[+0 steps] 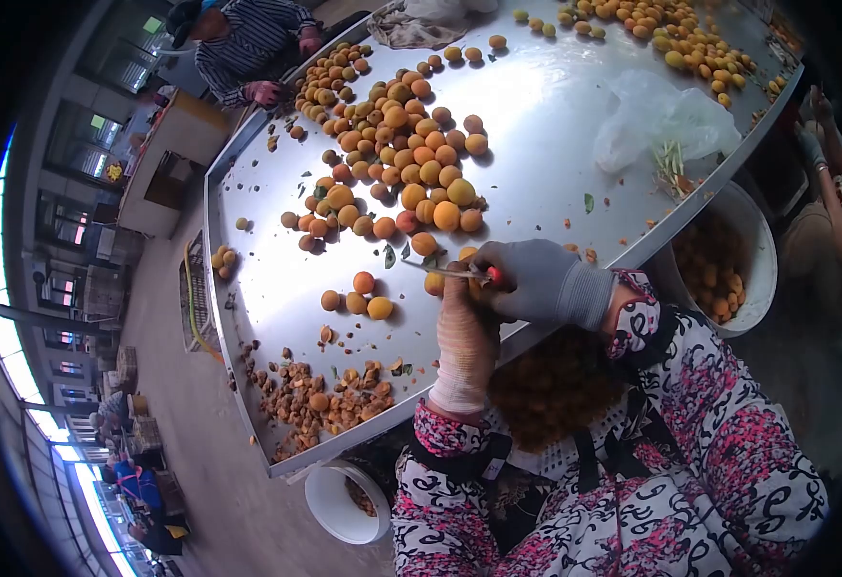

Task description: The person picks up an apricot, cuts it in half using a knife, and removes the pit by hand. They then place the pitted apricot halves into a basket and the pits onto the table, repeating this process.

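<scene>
Both of my hands are gloved and meet over the near edge of the metal table (536, 125). My right hand (548, 284), in a grey glove, is closed round a small knife (440, 271) with a red part on its handle; the blade points left. Just beside it, my left hand (469, 337), in a pale glove, is closed, and its fingertips are hidden behind the knife and the other hand. An orange fruit (433, 284) lies right by the blade. Beyond, a large heap of orange and yellow fruit (411, 154) covers the middle of the table.
Cut brown pieces (344, 399) lie at the near left corner. A clear plastic bag (666, 120) rests on the right. Below the edge are a white bucket (330, 500), a large fruit tub (767, 279) and a crate of fruit (556, 394). People (248, 48) stand far left and right.
</scene>
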Tool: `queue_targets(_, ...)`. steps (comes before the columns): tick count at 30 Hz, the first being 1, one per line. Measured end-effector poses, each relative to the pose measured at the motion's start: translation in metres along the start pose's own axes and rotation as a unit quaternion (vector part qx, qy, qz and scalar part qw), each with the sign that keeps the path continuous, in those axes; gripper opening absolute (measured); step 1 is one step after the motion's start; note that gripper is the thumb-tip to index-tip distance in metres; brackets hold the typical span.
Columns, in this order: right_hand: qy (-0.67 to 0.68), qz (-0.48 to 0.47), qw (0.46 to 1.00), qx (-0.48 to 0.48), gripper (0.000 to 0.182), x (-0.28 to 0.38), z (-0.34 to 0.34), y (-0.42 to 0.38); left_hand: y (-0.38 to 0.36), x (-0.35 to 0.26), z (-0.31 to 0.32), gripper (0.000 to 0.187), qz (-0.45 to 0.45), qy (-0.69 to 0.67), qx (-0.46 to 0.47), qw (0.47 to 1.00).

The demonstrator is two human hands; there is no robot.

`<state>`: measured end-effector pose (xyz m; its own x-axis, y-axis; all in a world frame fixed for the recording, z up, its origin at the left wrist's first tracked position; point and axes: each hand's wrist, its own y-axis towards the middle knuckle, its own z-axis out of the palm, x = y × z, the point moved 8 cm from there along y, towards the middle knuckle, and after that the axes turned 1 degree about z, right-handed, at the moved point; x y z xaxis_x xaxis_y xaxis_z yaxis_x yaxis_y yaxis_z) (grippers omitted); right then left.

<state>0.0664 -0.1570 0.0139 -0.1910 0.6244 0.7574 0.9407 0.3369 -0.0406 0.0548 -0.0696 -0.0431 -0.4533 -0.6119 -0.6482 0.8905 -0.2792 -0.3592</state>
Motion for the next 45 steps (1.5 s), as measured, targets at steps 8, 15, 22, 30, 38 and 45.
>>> queue_targets(8,-0.017,0.099,0.990,-0.099,0.034,-0.022,-0.030,0.004,-0.021,-0.003,0.009,0.045,0.041,0.363,0.057,0.929)
queue_targets(15,0.054,0.115,0.982,-0.139,0.039,-0.037,-0.039,0.005,-0.045,-0.003,0.025,0.046,0.105,0.507,0.201,0.832)
queue_targets(22,0.081,0.090,0.980,-0.156,0.040,-0.037,-0.040,0.002,0.001,-0.078,-0.040,0.049,0.210,0.751,-0.021,0.625)
queue_targets(30,0.107,0.075,0.984,-0.122,0.034,-0.030,-0.040,-0.005,0.032,-0.059,-0.052,0.048,0.146,0.831,-0.026,0.535)
queue_targets(38,0.328,0.078,0.941,0.020,0.032,-0.012,0.024,0.000,-0.036,-0.072,-0.006,0.046,0.072,0.450,0.039,0.889)
queue_targets(45,0.409,0.085,0.908,0.044,0.033,0.007,0.019,-0.003,-0.045,-0.062,0.017,0.043,0.086,0.404,0.045,0.910)
